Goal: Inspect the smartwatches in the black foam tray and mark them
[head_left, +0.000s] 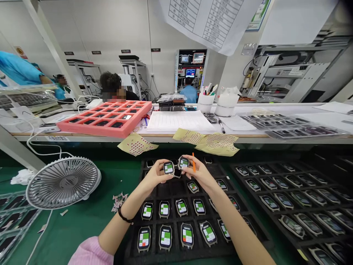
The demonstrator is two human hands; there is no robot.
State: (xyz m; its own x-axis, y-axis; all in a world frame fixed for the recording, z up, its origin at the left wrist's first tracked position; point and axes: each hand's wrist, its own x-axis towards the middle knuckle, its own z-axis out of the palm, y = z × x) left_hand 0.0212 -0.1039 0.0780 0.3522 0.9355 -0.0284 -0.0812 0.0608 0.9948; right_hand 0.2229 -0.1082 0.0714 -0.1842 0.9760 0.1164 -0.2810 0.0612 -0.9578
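My left hand [156, 173] is closed round a square watch [168, 168] whose lit screen shows green and white. Just right of it, my right hand [197, 172] grips a second lit watch [183, 162], with an orange stick [193, 162] upright between its fingers. Both watches are held above a black tray [158, 256] with rows of similar watches, most with green and white screens and some with a red-orange block. Two slots below my hands hold no watch. My forearms hide part of the tray.
Another black tray [303, 217] of watches lies right. A white fan [64, 182] and paper scraps [119, 201] are at left. On the shelf ahead sit a pink foam tray [121, 131], papers [179, 120] and clear trays [292, 125]. Yellow sticker sheets [217, 142] hang from its edge.
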